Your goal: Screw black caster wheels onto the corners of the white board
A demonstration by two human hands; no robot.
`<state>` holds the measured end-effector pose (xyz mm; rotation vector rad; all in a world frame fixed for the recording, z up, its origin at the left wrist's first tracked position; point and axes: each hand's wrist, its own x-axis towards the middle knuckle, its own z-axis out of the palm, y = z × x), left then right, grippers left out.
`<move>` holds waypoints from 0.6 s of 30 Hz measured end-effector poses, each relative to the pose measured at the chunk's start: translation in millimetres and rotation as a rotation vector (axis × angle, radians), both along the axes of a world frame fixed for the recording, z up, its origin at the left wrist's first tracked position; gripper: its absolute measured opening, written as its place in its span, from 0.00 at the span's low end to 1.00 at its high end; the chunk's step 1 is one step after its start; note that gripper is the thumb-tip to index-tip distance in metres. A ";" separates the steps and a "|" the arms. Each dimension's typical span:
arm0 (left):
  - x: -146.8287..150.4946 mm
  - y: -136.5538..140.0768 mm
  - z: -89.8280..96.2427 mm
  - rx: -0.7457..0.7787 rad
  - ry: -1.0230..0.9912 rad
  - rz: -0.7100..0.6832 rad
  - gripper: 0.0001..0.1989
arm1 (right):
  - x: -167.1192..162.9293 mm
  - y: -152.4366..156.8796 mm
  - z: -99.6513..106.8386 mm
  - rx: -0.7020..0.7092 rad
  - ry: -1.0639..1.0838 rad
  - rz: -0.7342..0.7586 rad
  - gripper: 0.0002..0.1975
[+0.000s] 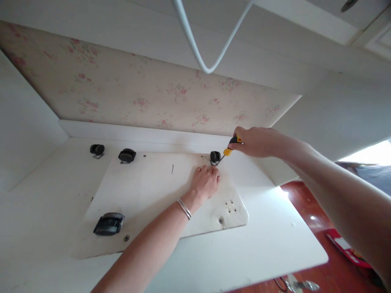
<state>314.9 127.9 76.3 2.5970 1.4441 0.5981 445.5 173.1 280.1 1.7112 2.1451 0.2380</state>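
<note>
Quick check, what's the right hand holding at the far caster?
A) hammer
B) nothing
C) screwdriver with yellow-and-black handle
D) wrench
C: the right hand grips a screwdriver with a yellow-and-black handle, its tip angled down at the base of the caster, while the left hand rests flat on the white panel just in front of it.

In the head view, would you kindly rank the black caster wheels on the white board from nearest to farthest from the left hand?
From the left hand:
1. Small black caster wheel, just beyond its fingertips, by the yellow-handled screwdriver.
2. Black caster, back left.
3. Large black caster, front left, on the white board; close to 2.
</note>
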 end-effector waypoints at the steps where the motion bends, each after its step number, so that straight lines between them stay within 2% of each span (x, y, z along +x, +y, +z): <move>1: -0.4 0.0 0.7 0.000 0.002 0.001 0.13 | 0.6 -0.2 -1.8 0.006 0.022 0.004 0.27; 6: -1.6 1.1 5.7 -0.010 0.015 -0.002 0.12 | 7.9 -1.0 -10.3 0.044 0.127 -0.019 0.28; 9: -0.9 -6.8 16.4 -0.012 0.021 -0.022 0.12 | 9.6 -2.8 -11.9 0.058 0.148 -0.049 0.28; 12: -7.7 -29.9 40.3 -0.009 0.026 -0.067 0.10 | 7.4 -4.6 -10.9 0.052 0.165 -0.050 0.28; 14: -22.5 -52.5 62.8 0.012 -0.017 -0.160 0.10 | 6.0 -4.8 -10.6 0.048 0.180 -0.051 0.29; 16: -46.8 -77.5 86.8 0.015 -0.097 -0.232 0.10 | 7.0 -3.4 -12.2 0.048 0.183 -0.050 0.31; 18: -79.5 -101.8 109.0 -0.008 -0.152 -0.246 0.10 | 10.7 0.2 -16.2 0.058 0.171 -0.024 0.31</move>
